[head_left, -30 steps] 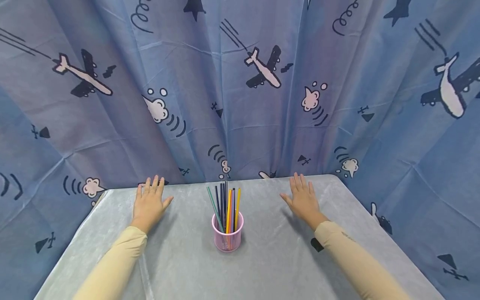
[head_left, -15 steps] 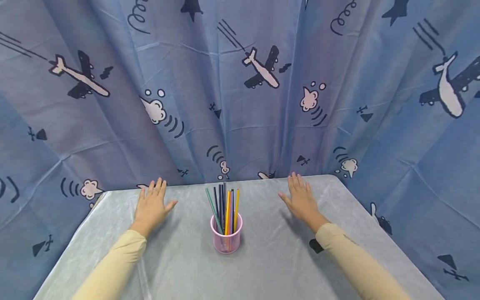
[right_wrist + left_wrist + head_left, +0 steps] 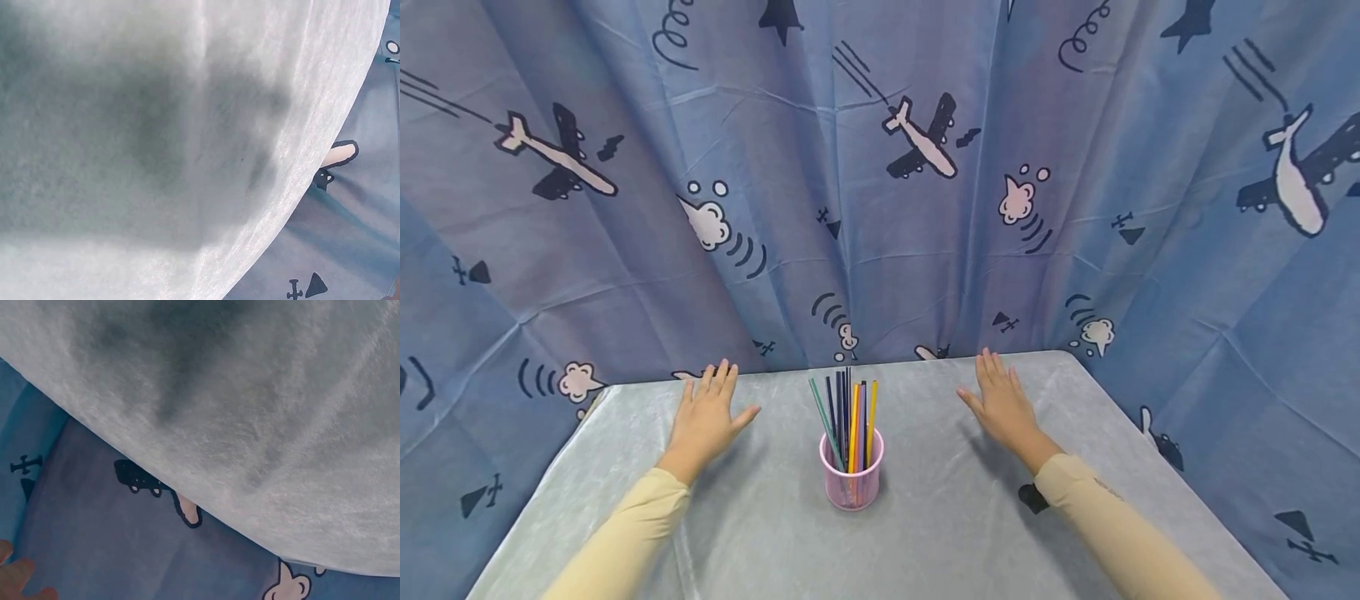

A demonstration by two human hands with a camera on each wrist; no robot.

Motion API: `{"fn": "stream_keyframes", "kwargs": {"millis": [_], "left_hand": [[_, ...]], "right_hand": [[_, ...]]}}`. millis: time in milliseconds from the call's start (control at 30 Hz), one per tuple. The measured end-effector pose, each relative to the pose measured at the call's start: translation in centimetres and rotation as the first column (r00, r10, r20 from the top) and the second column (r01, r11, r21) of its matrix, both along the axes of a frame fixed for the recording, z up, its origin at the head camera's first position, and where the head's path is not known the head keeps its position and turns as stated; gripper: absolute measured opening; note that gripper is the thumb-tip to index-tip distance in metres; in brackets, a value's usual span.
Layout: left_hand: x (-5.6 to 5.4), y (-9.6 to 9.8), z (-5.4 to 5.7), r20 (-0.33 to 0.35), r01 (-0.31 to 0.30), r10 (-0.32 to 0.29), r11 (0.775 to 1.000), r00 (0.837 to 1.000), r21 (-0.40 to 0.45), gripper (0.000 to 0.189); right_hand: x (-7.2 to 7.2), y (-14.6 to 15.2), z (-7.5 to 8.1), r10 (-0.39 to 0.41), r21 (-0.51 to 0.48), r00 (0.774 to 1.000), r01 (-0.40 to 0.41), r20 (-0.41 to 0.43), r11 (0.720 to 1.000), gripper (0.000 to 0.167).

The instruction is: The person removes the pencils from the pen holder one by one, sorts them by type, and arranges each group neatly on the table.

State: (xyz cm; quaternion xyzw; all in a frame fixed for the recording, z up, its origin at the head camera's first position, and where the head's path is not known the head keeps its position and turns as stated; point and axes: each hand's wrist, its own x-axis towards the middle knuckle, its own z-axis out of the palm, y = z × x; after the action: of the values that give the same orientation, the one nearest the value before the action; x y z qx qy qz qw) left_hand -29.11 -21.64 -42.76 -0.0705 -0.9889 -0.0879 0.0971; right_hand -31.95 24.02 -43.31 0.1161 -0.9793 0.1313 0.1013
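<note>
A pink pencil cup (image 3: 852, 493) stands upright on the grey cloth-covered table. Several pencils (image 3: 853, 425), dark, yellow, green and purple among them, lean inside it with their upper ends sticking out. To the left of the cup, my left hand (image 3: 703, 423) is spread palm down over the table's back part, thumb pointing toward the cup. My right hand (image 3: 1003, 407) is held out likewise on the other side, thumb pointing inward. Both hold nothing, and their shadows fall on the cloth. In the left wrist view only a few fingertips (image 3: 19, 575) show at the lower left corner.
A blue curtain (image 3: 790, 200) printed with airplanes hangs behind the table and along both sides. The grey tablecloth (image 3: 910, 542) ends at a straight back edge just beyond the fingers. A small black item (image 3: 1033, 498) shows beside the right sleeve.
My left hand has shifted slightly to the right, its thumb stretching further outward. The right hand has barely moved. The cup and pencils shift only a little, along with the whole view.
</note>
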Motion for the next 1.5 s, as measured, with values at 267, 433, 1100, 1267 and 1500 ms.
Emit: {"fn": "stream_keyframes", "kwargs": {"millis": [267,433,1100,1267,1500], "left_hand": [[0.6,0.5,-0.2,-0.011,0.017,-0.017,1.0,1.0,0.007,0.077],[0.7,1.1,-0.3,-0.021,0.035,-0.034,0.999,0.999,0.023,0.076],[1.7,1.6,-0.9,-0.037,0.044,-0.042,0.996,0.998,0.075,0.081],[1.9,2.1,-1.0,-0.059,0.055,-0.049,0.994,0.997,0.091,0.082],[2.2,2.7,-0.9,-0.089,0.076,-0.066,0.99,0.994,0.122,0.081]], "right_hand": [[0.6,-0.7,-0.2,0.044,-0.019,0.999,-0.044,0.014,0.999,0.073],[1.1,-0.9,-0.2,0.058,-0.027,0.998,-0.058,0.004,0.998,0.071],[2.5,-2.9,-0.8,0.141,-0.093,0.99,-0.144,-0.03,0.985,0.067],[2.9,-3.3,-0.9,0.142,-0.087,0.989,-0.144,-0.035,0.986,0.063],[3.4,-3.9,-0.8,0.166,-0.101,0.985,-0.17,-0.049,0.98,0.061]]}}
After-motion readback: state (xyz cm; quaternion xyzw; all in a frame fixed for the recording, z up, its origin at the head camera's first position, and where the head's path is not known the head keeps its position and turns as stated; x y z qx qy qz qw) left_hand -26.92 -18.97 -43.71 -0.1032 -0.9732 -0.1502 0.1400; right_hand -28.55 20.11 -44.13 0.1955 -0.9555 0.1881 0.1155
